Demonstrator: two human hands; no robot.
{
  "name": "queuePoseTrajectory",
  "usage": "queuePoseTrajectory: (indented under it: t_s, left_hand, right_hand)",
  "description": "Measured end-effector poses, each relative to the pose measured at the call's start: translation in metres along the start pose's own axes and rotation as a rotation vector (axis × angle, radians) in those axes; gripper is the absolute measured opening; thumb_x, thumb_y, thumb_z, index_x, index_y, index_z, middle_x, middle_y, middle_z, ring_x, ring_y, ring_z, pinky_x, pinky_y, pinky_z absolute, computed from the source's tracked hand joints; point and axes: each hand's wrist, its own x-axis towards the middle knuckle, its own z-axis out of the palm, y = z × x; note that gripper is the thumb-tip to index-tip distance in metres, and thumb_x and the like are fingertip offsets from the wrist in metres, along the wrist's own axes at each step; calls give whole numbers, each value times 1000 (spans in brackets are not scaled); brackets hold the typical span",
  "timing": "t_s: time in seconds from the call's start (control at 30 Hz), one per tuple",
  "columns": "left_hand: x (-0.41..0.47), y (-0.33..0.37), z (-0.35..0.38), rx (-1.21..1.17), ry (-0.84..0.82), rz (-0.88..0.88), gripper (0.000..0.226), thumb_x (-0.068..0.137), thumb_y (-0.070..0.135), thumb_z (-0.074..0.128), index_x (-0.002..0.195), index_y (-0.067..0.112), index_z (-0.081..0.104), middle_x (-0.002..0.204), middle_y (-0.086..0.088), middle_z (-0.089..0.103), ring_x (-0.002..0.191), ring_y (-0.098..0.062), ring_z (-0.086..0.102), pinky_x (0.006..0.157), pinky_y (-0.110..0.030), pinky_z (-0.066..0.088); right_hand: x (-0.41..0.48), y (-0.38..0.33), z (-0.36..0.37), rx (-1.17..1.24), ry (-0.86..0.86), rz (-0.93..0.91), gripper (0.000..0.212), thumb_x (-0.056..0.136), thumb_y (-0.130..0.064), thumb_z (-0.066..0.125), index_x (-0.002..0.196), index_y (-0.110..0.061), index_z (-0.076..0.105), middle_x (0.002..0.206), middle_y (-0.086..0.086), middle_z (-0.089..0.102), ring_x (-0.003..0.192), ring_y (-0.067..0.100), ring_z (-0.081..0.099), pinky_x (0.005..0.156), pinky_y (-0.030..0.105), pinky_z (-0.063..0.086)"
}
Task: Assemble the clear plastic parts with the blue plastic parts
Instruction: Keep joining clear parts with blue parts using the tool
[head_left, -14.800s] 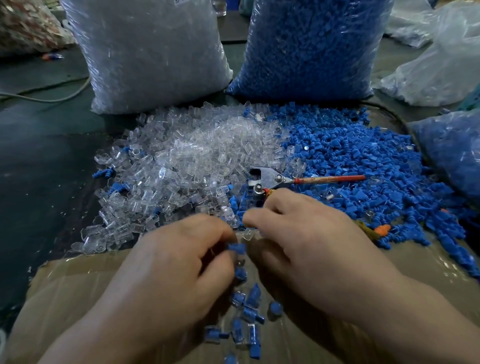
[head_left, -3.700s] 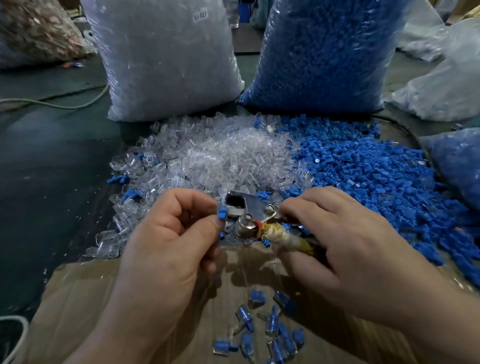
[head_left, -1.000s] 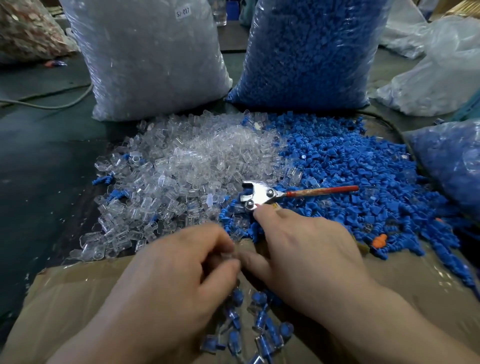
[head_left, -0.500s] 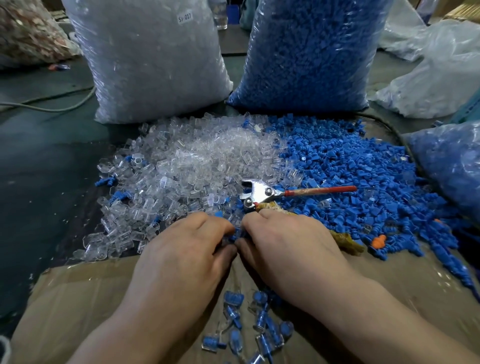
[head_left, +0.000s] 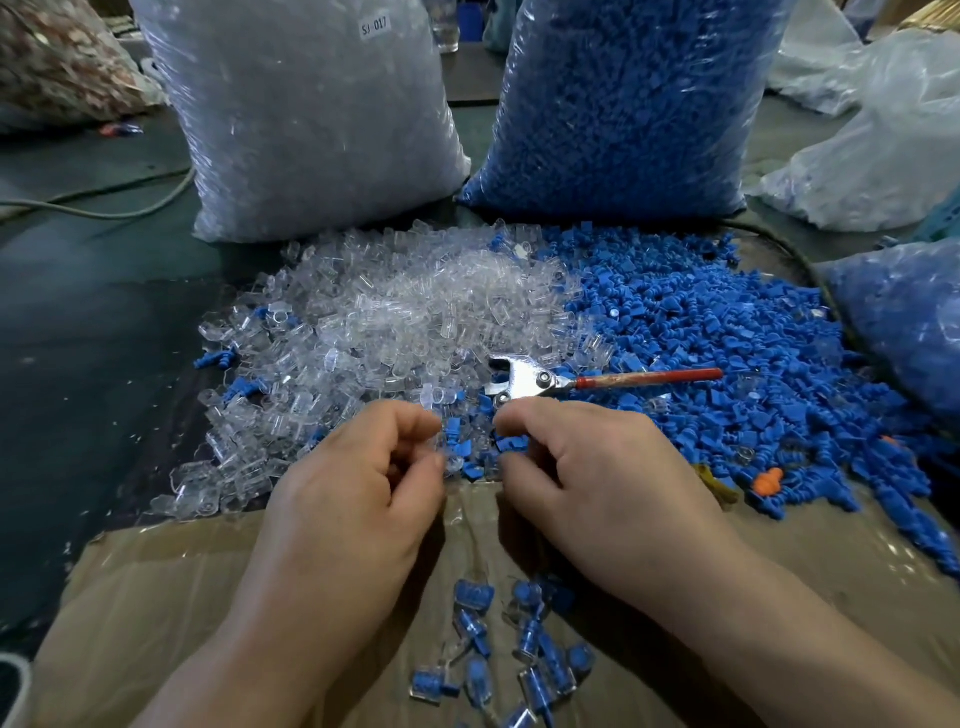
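Cardboard (head_left: 156, 597) covers the near edge of a dark surface (head_left: 78, 338); assembled pieces (head_left: 519, 649) lie toward its near edge. My left hand (head_left: 353, 499) and right hand (head_left: 597, 483) are close but apart at the cardboard's far edge. Left pinches a clear part (head_left: 442, 451); right's fingers are curled, can't tell if gripping. Beyond: clear parts pile (head_left: 389, 312) left, blue parts pile (head_left: 701, 338) right, pliers (head_left: 524, 379) between. Clear bag (head_left: 311, 119) and blue bag (head_left: 623, 104) stand farthest.

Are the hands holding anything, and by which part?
The right hand pinches a blue part between thumb and forefinger; left hand seems to pinch a clear part. Blur hides which end of each.
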Motion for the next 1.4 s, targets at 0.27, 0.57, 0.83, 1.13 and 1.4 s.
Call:
queuePoseTrajectory:
  t_s: [0.27,0.57,0.83,1.13,1.4]
  left_hand:
    - [-3,1,8,-627,-99,-202,19,87,16,68,90,33,75,64,-6,69,50,-14,60,44,-21,47]
    - [-2,1,7,-837,-114,-254,16,70,21,73,86,25,74,62,-6,65,51,-16,61,41,-22,44]
    - [-4,5,5,-680,-84,-168,28,88,6,69,84,33,72,58,-1,64,46,-11,56,43,-21,45]
    - [-4,7,6,-756,-157,-152,21,65,34,69,85,31,73,59,1,63,49,-14,58,43,-21,44]
    - [-4,6,3,-797,-203,-229,10,78,20,75,87,24,75,65,-9,65,52,-22,56,41,-24,42]
  right_hand:
    - [-4,-9,-3,289,32,-50,25,88,-28,53,110,-39,58,83,-26,63,73,-8,56,65,11,41]
    - [-8,-4,-7,836,-42,132,15,91,-12,61,87,-26,61,67,8,70,61,20,70,53,35,57]
    - [-10,-2,-2,614,27,-35,18,84,-26,69,100,-35,65,82,-12,72,76,9,71,70,34,59]
    - [-10,-5,-5,210,120,-203,8,88,-37,59,93,-32,63,82,-19,63,83,1,61,67,23,50]
    - [-12,-6,-6,64,79,-298,25,94,-33,46,107,-23,66,94,-8,64,80,17,62,64,41,53]
